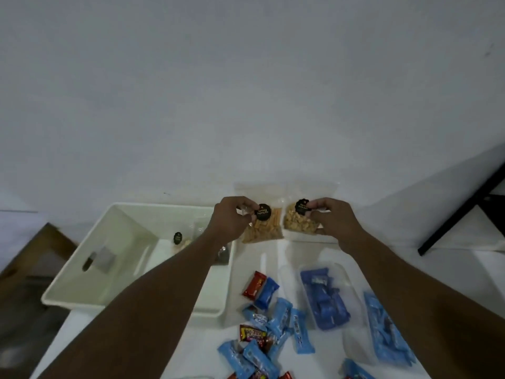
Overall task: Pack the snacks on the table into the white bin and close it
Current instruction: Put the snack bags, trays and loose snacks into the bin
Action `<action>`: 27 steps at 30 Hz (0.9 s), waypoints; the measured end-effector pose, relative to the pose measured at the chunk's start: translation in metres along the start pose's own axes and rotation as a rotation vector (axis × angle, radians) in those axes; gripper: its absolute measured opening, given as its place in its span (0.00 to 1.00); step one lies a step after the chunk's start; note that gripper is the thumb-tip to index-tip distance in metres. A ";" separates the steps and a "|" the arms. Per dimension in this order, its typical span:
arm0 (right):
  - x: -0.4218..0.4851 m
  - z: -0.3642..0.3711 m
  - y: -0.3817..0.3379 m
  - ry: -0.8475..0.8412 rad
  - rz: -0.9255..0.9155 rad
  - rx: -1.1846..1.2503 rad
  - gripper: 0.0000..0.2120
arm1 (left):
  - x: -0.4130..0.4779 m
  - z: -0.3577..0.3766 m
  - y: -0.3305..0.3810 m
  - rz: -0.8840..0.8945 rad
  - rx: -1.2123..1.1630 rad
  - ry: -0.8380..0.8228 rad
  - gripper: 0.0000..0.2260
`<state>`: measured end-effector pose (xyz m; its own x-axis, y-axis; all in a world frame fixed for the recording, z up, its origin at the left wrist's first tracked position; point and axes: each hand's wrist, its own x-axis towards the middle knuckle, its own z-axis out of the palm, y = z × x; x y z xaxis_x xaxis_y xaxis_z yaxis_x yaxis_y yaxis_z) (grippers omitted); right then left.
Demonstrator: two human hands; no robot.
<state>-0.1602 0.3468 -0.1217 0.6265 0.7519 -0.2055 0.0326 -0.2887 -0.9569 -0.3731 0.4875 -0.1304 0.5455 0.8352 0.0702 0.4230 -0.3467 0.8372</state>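
My left hand [232, 218] pinches a clear bag of stick-shaped crackers [264, 228] with a round black label, held up at the table's far side. Beside it my right hand [337, 218] pinches a second clear bag of pale nut-like snacks [296, 222], also black-labelled. The white bin [82, 272] stands open on the left, just left of my left hand. One labelled snack bag [179, 240] lies inside it, partly hidden by my left forearm.
Loose blue and red wrapped bars [270, 324] lie scattered on the white table near me. Two clear tubs [323, 296] [388, 329] of blue packets sit at right. A black stand leg [461, 214] slants down at far right. A wall is close behind.
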 end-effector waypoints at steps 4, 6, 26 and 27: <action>-0.025 0.071 -0.035 -0.058 -0.027 -0.006 0.06 | -0.023 -0.082 -0.027 -0.033 0.027 0.059 0.16; -0.034 0.106 -0.046 -0.090 -0.028 -0.012 0.05 | -0.036 -0.116 -0.045 -0.072 0.024 0.083 0.14; -0.020 0.295 0.051 -0.107 0.385 -0.267 0.03 | -0.038 -0.142 -0.237 -0.303 0.069 -0.110 0.13; -0.018 0.297 0.054 -0.110 0.403 -0.261 0.03 | -0.035 -0.138 -0.242 -0.314 0.062 -0.116 0.14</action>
<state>-0.4011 0.4936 -0.2311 0.5438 0.6036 -0.5830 0.0070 -0.6980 -0.7161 -0.5943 0.6008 -0.2612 0.4589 0.8523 -0.2510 0.6246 -0.1086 0.7734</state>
